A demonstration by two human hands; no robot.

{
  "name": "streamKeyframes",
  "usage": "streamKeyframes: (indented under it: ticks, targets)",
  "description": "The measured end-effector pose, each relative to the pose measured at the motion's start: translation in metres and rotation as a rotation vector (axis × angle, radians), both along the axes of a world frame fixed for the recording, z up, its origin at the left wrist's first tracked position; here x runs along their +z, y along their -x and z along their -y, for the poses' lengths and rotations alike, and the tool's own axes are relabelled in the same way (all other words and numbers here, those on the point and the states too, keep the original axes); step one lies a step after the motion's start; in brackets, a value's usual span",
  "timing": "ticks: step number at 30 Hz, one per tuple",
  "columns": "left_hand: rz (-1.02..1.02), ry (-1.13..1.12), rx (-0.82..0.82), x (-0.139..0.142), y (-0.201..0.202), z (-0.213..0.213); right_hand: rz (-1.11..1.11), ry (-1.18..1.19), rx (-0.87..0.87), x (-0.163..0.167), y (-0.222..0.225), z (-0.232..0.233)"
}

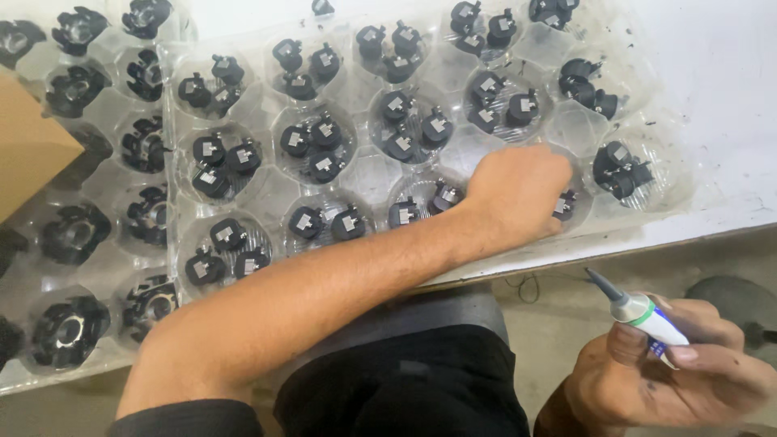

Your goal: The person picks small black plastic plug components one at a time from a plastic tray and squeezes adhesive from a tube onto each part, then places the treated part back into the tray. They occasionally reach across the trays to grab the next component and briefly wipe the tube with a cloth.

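My left hand (518, 194) reaches across into a cell near the front right of a clear plastic tray (366, 174). Its fingers curl down over a small black part (564, 204) that peeks out beneath them; the grip itself is hidden. The tray's round cells each hold two or three similar black parts with grey square tops (314, 144). My right hand (680, 380) is low at the right, off the table, closed around a white tube-shaped applicator (647, 317) with a green band and a thin grey tip pointing up and left.
A second clear tray (113, 186) with larger black ring-shaped pieces lies at the left, partly under a brown cardboard box (28, 146). Both trays rest on a white table (712, 65). My dark-clothed lap (405, 380) and the floor are below.
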State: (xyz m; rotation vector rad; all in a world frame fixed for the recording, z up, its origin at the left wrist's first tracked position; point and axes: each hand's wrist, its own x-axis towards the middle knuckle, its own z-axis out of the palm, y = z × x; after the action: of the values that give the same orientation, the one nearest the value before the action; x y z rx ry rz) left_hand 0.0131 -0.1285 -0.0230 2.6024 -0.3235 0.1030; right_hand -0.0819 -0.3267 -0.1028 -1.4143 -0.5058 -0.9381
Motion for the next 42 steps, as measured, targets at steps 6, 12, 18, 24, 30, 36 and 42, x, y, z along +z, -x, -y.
streamKeyframes:
  ticks: [6,12,18,24,30,36,42]
  targets:
    - [0.203,0.006,-0.217,0.005,-0.009,-0.037,-0.059,0.015,0.012,-0.004,0.002,0.007]
    - [0.007,-0.118,-0.355,0.021,-0.029,-0.054,-0.087,-0.048,0.003,-0.001,0.003,0.002]
    - [0.050,-0.259,-0.299,0.034,-0.028,-0.044,-0.094,-0.102,0.029,0.001,0.008,-0.001]
    - [0.233,0.355,-0.145,0.044,0.043,-0.070,-0.137,-0.145,0.056,0.002,0.012,-0.012]
    - [0.245,0.923,0.321,0.024,0.140,-0.058,-0.172,-0.241,0.241,-0.002,0.021,-0.042]
    - [0.134,1.302,0.444,0.003,0.185,-0.052,-0.146,-0.210,0.395,0.009,0.030,-0.066]
    - [0.236,1.367,0.395,-0.008,0.200,-0.048,-0.137,0.189,0.401,0.032,0.029,-0.053]
